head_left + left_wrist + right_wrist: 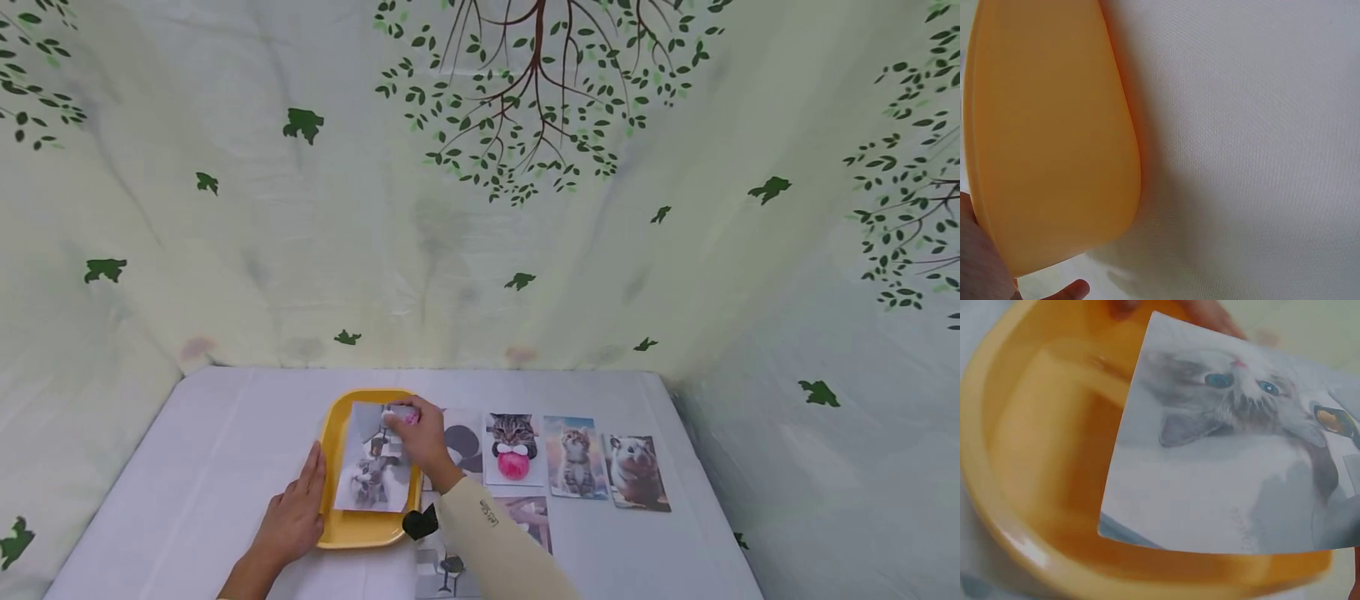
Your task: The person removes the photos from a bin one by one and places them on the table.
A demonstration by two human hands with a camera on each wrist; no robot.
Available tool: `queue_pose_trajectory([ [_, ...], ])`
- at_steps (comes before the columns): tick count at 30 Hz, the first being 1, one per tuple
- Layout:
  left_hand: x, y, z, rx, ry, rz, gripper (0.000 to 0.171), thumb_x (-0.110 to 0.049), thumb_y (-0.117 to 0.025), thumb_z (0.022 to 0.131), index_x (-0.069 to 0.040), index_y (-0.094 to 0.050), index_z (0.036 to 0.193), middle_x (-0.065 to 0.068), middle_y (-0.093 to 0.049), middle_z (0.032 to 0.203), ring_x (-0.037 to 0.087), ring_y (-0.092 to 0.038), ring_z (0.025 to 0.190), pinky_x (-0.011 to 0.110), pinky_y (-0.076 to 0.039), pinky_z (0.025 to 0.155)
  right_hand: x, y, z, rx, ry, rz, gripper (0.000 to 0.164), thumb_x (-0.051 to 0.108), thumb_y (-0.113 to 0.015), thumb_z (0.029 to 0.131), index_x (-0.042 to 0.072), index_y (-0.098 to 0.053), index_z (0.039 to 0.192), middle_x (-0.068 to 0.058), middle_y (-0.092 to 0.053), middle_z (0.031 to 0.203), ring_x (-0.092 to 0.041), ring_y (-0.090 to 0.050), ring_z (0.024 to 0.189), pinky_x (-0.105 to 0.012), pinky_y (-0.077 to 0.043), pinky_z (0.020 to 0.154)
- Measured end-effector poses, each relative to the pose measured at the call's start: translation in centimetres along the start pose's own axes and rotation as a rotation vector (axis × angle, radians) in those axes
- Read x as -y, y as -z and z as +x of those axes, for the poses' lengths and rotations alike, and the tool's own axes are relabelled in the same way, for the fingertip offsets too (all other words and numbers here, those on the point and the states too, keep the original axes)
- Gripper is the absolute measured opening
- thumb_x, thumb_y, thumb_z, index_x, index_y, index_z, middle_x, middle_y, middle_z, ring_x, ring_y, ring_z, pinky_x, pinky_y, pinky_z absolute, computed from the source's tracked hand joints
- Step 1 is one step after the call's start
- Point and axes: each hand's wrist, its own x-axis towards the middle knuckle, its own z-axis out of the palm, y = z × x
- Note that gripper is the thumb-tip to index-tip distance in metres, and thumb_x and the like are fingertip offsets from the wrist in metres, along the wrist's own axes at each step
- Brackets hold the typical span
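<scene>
My right hand [424, 437] pinches a photo card [367, 482] by its upper right part, thumb on the printed face. The card shows a grey-and-white kitten, and lies over the yellow tray [360, 533]. In the right wrist view the kitten card [1241, 444] stands out above the floor of the tray [1035, 444]. At the left side of the tray rests my left hand [296, 517], its fingers straight along the rim. The left wrist view has the tray's outer wall [1054, 125] and part of that hand [982, 262].
Right of the tray, a row of cards includes a cat with a pink ball [513, 450], a kitten against sky [576, 458] and a grey rodent [637, 472]. More cards lie nearer, partly behind my right sleeve [502, 533]. Leaf-printed sheeting [450, 275] rises behind the white-covered table [225, 433].
</scene>
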Motion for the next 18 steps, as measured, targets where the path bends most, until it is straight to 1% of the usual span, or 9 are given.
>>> queue_pose_trajectory([
  [5, 0.0, 0.0, 0.1, -0.011, -0.011, -0.015, 0.078, -0.005, -0.053, 0.081, 0.012, -0.016, 0.148, 0.016, -0.002, 0.161, 0.047, -0.049, 0.114, 0.061, -0.043, 0.082, 1.6, 2.8, 0.6, -0.028, 0.034, 0.045, 0.018, 0.01, -0.075, 0.082, 0.007, -0.072, 0.1, -0.005, -0.069, 0.101, -0.011, -0.061, 0.083, -0.025, -0.054, 0.073],
  [7, 0.0, -0.1, 0.0, -0.015, -0.015, -0.018, 0.079, -0.004, -0.053, 0.081, 0.011, -0.015, 0.148, 0.015, 0.0, 0.161, 0.047, -0.049, 0.114, 0.061, -0.043, 0.082, 2.2, 4.1, 0.6, -0.028, 0.031, 0.051, 0.019, 0.01, -0.075, 0.082, 0.007, -0.073, 0.101, -0.005, -0.069, 0.102, -0.01, -0.06, 0.084, -0.024, -0.053, 0.074],
  [8, 0.0, -0.1, 0.0, -0.019, -0.017, -0.02, 0.079, -0.004, -0.053, 0.081, 0.011, -0.014, 0.148, 0.015, 0.0, 0.161, 0.047, -0.049, 0.114, 0.061, -0.043, 0.082, 2.5, 4.8, 0.5, -0.018, 0.018, 0.075, 0.019, 0.01, -0.074, 0.083, 0.007, -0.072, 0.102, -0.006, -0.068, 0.101, -0.011, -0.061, 0.084, -0.024, -0.053, 0.074],
  [11, 0.1, -0.2, 0.0, -0.03, -0.023, -0.026, 0.08, -0.003, -0.052, 0.08, 0.011, -0.014, 0.148, 0.015, 0.0, 0.161, 0.047, -0.048, 0.115, 0.061, -0.043, 0.082, 3.0, 7.0, 0.2, -0.006, 0.01, 0.077, 0.021, 0.01, -0.073, 0.083, 0.005, -0.072, 0.103, -0.006, -0.068, 0.1, -0.011, -0.06, 0.081, -0.023, -0.053, 0.071],
  [14, 0.1, -0.2, 0.0, -0.035, -0.025, -0.031, 0.079, -0.003, -0.052, 0.079, 0.011, -0.015, 0.148, 0.015, 0.0, 0.161, 0.047, -0.048, 0.115, 0.062, -0.042, 0.081, 3.1, 9.4, -0.3, 0.002, 0.01, 0.051, 0.023, 0.01, -0.074, 0.083, 0.002, -0.071, 0.105, -0.004, -0.066, 0.093, -0.01, -0.058, 0.074, -0.021, -0.051, 0.065],
  [15, 0.1, -0.2, 0.0, -0.034, -0.024, -0.031, 0.079, -0.003, -0.052, 0.079, 0.011, -0.015, 0.148, 0.015, 0.0, 0.161, 0.047, -0.047, 0.115, 0.062, -0.042, 0.081, 3.1, 10.4, -0.5, 0.003, 0.019, 0.027, 0.023, 0.01, -0.074, 0.083, 0.001, -0.071, 0.105, -0.001, -0.065, 0.088, -0.009, -0.055, 0.07, -0.021, -0.049, 0.062],
  [17, 0.1, -0.2, 0.1, -0.028, -0.019, -0.038, 0.079, -0.003, -0.052, 0.08, 0.011, -0.015, 0.148, 0.016, 0.0, 0.161, 0.048, -0.047, 0.116, 0.062, -0.042, 0.082, 3.3, 12.3, -1.3, 0.028, 0.003, 0.025, 0.025, 0.009, -0.073, 0.084, -0.002, -0.069, 0.106, 0.0, -0.06, 0.074, -0.009, -0.051, 0.06, -0.022, -0.046, 0.056],
  [18, 0.1, -0.2, 0.1, -0.022, -0.016, -0.039, 0.078, -0.003, -0.051, 0.08, 0.011, -0.015, 0.148, 0.016, 0.001, 0.161, 0.048, -0.046, 0.116, 0.062, -0.042, 0.082, 3.4, 13.4, -1.7, 0.038, -0.009, 0.018, 0.026, 0.009, -0.073, 0.084, -0.002, -0.069, 0.107, 0.002, -0.058, 0.071, -0.009, -0.051, 0.058, -0.022, -0.046, 0.055],
])
